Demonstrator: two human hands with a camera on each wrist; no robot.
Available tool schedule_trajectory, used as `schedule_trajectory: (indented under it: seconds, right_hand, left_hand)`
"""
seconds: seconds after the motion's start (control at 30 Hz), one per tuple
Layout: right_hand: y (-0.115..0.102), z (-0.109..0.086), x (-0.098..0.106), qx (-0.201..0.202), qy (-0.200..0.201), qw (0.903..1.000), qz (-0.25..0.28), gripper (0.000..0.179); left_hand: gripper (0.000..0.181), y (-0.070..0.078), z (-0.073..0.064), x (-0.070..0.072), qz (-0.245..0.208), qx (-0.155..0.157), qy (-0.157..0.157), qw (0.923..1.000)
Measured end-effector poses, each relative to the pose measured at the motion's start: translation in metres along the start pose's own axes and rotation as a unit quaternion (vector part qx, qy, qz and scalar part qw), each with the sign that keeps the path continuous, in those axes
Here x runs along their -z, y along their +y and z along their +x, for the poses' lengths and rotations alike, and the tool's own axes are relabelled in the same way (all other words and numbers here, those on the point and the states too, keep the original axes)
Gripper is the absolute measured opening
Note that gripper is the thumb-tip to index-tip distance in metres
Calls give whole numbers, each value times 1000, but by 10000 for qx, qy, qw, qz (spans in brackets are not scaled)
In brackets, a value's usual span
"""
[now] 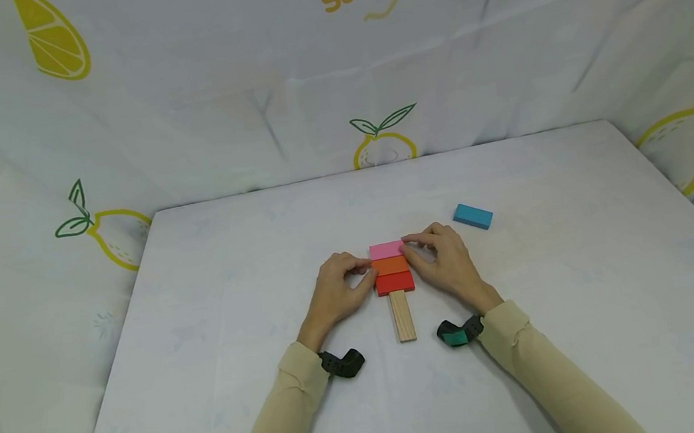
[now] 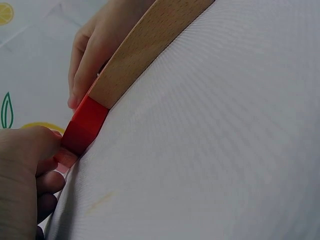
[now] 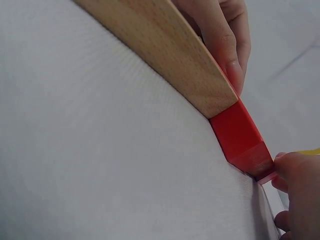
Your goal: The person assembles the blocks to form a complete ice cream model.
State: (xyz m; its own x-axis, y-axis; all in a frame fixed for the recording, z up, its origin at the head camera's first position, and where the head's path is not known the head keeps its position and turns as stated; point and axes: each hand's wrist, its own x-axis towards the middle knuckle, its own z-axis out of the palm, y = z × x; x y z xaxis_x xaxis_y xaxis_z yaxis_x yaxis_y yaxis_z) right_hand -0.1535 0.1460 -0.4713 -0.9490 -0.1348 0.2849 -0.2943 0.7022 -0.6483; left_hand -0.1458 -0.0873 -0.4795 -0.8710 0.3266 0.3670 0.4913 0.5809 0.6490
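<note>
Three coloured blocks lie flat, long sides together: a pink block (image 1: 386, 250) farthest, an orange block (image 1: 390, 265) in the middle, and a red block (image 1: 395, 283) nearest. A plain wooden block (image 1: 402, 316) runs from the red one's near side, end against it, like a stick. My left hand (image 1: 337, 290) holds the orange block's left end with thumb and index finger. At the pink block's right end, my right hand (image 1: 445, 260) pinches the corner with thumb and index finger. The wrist views show the red block (image 2: 85, 125) and wooden block low against the cloth.
A blue block (image 1: 473, 216) lies alone behind and right of my right hand. White cloth covers the table (image 1: 232, 279), and a fruit-printed curtain (image 1: 194, 119) hangs behind it. Both wrists carry dark camera mounts (image 1: 343, 364).
</note>
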Motion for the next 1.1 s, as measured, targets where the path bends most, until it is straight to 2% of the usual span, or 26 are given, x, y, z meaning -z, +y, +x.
schedule_trajectory:
  seconds: [0.2,0.73,1.1]
  right_hand:
    - [0,0,0,68,41,10000,10,28]
    - [1,0,-1,114,69,9999,-65,30]
    - [2,0,-1,112,46,9999,-51,30]
  left_hand:
    - [18,0,0,0,-91,-68,24,9999]
    - [21,1,0,1,-44,2,-76,10000]
    - [21,1,0,1,-60,-55,-11,10000]
